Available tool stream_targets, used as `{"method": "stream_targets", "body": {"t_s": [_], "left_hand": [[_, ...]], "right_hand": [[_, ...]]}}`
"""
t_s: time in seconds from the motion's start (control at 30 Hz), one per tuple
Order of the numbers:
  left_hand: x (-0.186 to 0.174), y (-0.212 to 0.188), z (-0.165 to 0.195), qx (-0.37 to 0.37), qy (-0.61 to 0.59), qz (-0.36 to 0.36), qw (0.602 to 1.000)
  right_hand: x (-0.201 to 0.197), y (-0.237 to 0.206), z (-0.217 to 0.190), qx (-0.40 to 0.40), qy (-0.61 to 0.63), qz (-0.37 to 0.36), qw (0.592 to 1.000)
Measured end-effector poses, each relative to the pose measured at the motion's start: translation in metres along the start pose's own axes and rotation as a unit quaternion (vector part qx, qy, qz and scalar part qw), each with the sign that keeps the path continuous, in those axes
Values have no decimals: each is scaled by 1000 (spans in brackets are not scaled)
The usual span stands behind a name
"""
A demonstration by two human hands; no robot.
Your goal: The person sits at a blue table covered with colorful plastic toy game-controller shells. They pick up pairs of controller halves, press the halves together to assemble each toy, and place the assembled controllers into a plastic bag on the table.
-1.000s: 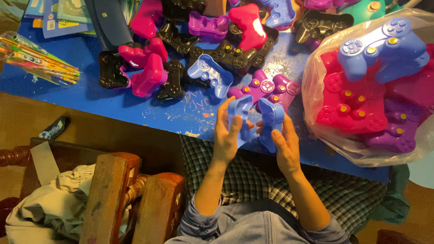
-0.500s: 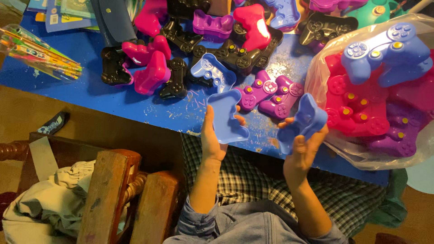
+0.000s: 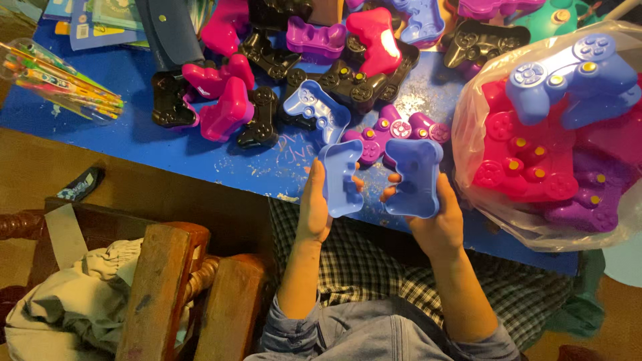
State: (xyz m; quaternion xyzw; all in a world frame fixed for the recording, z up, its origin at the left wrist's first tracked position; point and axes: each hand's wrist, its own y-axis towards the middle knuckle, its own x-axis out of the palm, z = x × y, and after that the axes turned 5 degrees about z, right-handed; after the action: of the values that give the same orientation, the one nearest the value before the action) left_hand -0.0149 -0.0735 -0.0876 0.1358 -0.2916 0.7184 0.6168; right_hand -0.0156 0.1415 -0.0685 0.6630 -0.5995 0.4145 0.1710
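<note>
- My left hand (image 3: 314, 207) is closed round one blue controller-shaped shell half (image 3: 340, 178), hollow side up
- My right hand (image 3: 438, 217) cups the other blue half (image 3: 413, 177)
- Both halves sit side by side, just apart, over the near edge of the blue table (image 3: 200, 150)

I hold two periwinkle-blue controller-shaped shell halves, one in my left hand (image 3: 314, 207) and one in my right hand (image 3: 438, 224): the left shell half (image 3: 340, 179) and the right shell half (image 3: 414, 177). On the blue worktop (image 3: 200, 150) lies one more open blue shell (image 3: 315, 109) and one assembled purple-pink controller (image 3: 391, 130). Around them I count about three bright pink pieces and about six black ones; the heap overlaps, so exact numbers are unclear. One clear plastic bag (image 3: 535, 220) holds one blue controller (image 3: 575, 77), at least one pink and one purple. One clear packet of coloured sticks (image 3: 63, 80) lies at the left.
</note>
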Motion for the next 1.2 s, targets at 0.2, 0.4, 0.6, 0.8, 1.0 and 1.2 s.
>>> {"method": "stream_targets", "body": {"t_s": [0.2, 0.4, 0.6, 0.8, 1.0, 1.2], "left_hand": [[2, 0, 3, -2, -53, 1, 999], [5, -1, 2, -8, -72, 2, 997], [7, -4, 0, 25, -24, -17, 999], [13, -10, 0, 135, 81, -27, 987], [25, -22, 5, 245, 183, -8, 952], [36, -32, 11, 288, 287, 31, 913]], "right_hand": [[-8, -1, 3, 46, 140, -43, 988], [-7, 0, 1, 78, 195, -67, 975], [-1, -4, 1, 59, 172, -68, 981], [2, -8, 3, -27, -33, -21, 999], [3, -12, 6, -196, -252, -28, 947], [2, -12, 6, -205, -260, -33, 943]]}}
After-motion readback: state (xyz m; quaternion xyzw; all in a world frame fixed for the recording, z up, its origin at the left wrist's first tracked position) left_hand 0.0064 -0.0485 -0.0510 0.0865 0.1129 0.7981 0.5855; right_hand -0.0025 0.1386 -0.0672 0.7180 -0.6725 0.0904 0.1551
